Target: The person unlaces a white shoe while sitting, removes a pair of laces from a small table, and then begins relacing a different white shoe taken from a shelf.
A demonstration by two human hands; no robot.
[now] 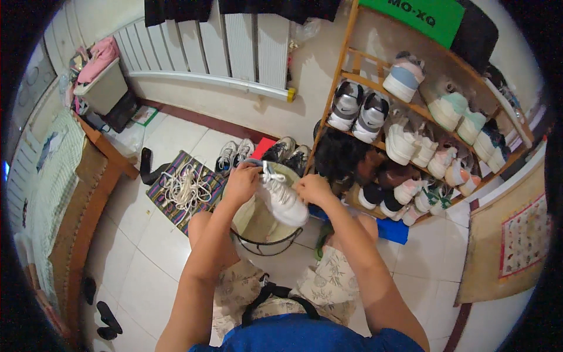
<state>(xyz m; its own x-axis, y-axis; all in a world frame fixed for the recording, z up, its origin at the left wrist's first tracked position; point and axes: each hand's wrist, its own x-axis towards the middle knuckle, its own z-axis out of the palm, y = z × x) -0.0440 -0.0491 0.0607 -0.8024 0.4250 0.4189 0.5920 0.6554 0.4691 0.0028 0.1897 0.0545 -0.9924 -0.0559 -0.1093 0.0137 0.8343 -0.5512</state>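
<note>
A white lace-up sneaker [282,199] is held up in front of me, toe pointing down and toward me. My left hand [243,183] grips it at the heel and collar. At the lace side, my right hand [314,189] is closed in a pinch; whatever sits in its fingertips is too small to make out. Under the shoe, between my knees, stands a round cream-coloured vessel [249,218] with a dark wire frame. To its left, a heap of white shoelaces [185,186] lies on a striped cloth [161,198].
A wooden rack [337,76] full of shoes rises at the right. Several sneakers [234,154] line the wall ahead, below a radiator [205,53]. A bed [88,211] borders the left side, with dark slippers [107,317] on the tiles beside it.
</note>
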